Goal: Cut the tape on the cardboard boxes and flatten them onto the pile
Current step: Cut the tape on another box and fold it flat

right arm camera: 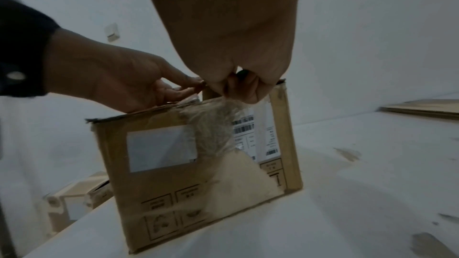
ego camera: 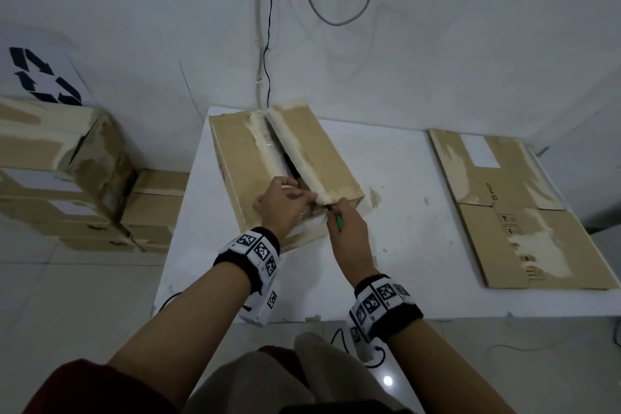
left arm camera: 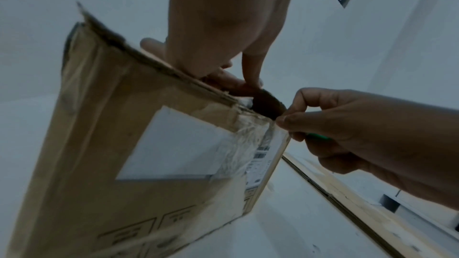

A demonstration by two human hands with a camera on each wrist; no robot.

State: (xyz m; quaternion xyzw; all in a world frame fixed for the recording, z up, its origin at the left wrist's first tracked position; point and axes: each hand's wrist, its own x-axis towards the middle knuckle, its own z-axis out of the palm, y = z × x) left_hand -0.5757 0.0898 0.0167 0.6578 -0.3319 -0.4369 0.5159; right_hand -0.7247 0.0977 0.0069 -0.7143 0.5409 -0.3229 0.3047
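We stand at the white bench (ego camera: 396, 265) with one cardboard box (ego camera: 242, 158) under our hands, its top seam already parted into a dark slit running away from our fingers. Our left hand (ego camera: 282, 203) lies on the near end of the left flap, its fingers (left arm camera: 250, 70) curled over the flap's edge at the slit, most likely to brace the box and keep the flaps spread while the other hand works. Just beside those fingertips, our right hand (ego camera: 349, 232) has its fingers closed around a green-handled cutter (ego camera: 339, 221), with thumb and forefinger brought together at the top of the clear tape (right arm camera: 213, 125) that runs down the box's near end wall. Whether they pinch the tape itself or only steer the blade, we cannot tell; the blade is hidden. The tape below our fingers looks wrinkled and still stuck across the white label (right arm camera: 161, 148) and the barcode sticker (right arm camera: 250, 134), so we judge the end seam to be the strip in hand, with the flattening still ahead.

Well to the right of our right hand lies the pile of flattened boxes (ego camera: 517, 212), flat on the same bench, where this box should end up. To the left of our left hand, beyond the bench edge, stacked boxes (ego camera: 67, 171) wait on the floor (ego camera: 67, 312). The blade works close to our left fingertips, which is the risk we see here.
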